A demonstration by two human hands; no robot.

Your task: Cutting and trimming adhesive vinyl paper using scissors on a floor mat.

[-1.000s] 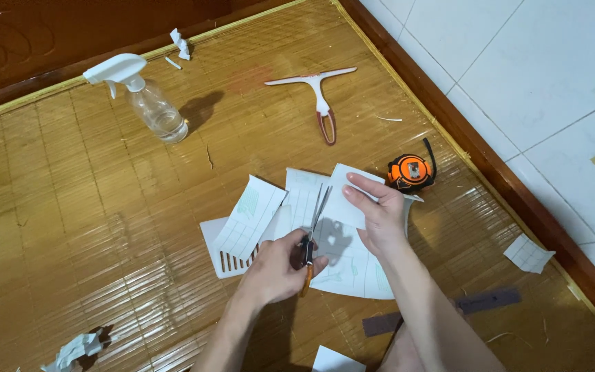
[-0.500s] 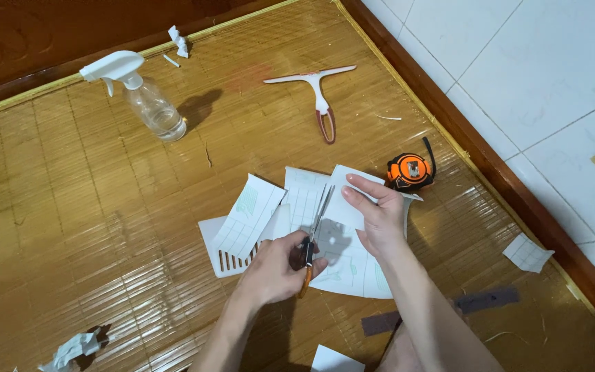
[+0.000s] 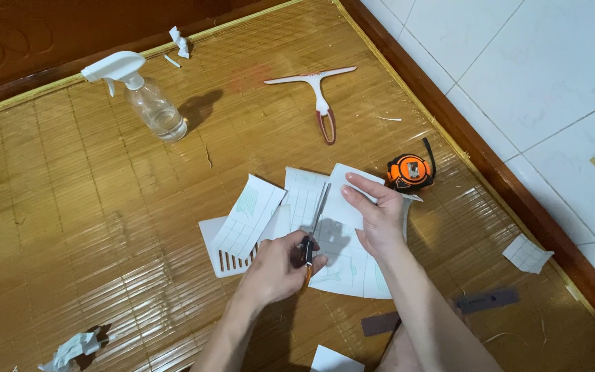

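1. Bamboo mat fills most of the view; its edges run out of frame on the left and at the bottom.
2. White tiled floor at upper right, beyond a dark wooden border strip.
3. White gridded paper sheets lie overlapped at mat centre; sheet count unclear because hands and arms cover the middle.
4. Right hand presses flat on the upper sheet, fingers extended, pinning the paper rather than gripping it.
5. Left hand is clenched around the scissors; orange handles almost fully hidden in the fist, blades point up-screen over the paper. Whether the blades are in the paper or lying on top: cannot tell.
6. White slotted plate sits half under a loose sheet; only its left part shows.
7. Clear spray bottle upright at upper left, well apart from the hands.
8. White squeegee flat near the top of the mat.
9. Orange tape measure just beside the right fingertips.
10. Dark strips near the right forearm, one partly hidden by it; material unclear.
11. Crumpled paper scraps at lower left, more at top; another white piece is cut off at the bottom edge.
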